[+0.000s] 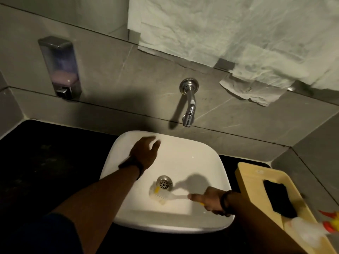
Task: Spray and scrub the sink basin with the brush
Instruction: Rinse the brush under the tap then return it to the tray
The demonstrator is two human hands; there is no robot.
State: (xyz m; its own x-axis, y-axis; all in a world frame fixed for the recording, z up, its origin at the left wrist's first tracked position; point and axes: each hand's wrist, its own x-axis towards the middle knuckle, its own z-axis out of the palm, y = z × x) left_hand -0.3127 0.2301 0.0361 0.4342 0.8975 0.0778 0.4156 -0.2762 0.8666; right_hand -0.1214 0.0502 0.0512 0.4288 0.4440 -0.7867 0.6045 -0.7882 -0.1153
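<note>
Right hand (212,199) closed on brush (161,196) handle, lower centre of frame, bristles on white sink basin (183,158) floor beside drain (164,182). Left hand (145,153) open, empty, blurred, over basin's upper left.

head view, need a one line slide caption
Right hand scrubs beside the drain with a white brush while the left hand hovers over the sink.

We look from a single head-worn wide-angle camera, angled forward and steeply down, close above the white rounded-square ceramic sink basin (192,162) at frame centre. The grey tiled wall (110,74) with its chrome spout (189,105) fills twelve o'clock. The black countertop (45,162) lies at nine o'clock.
</note>
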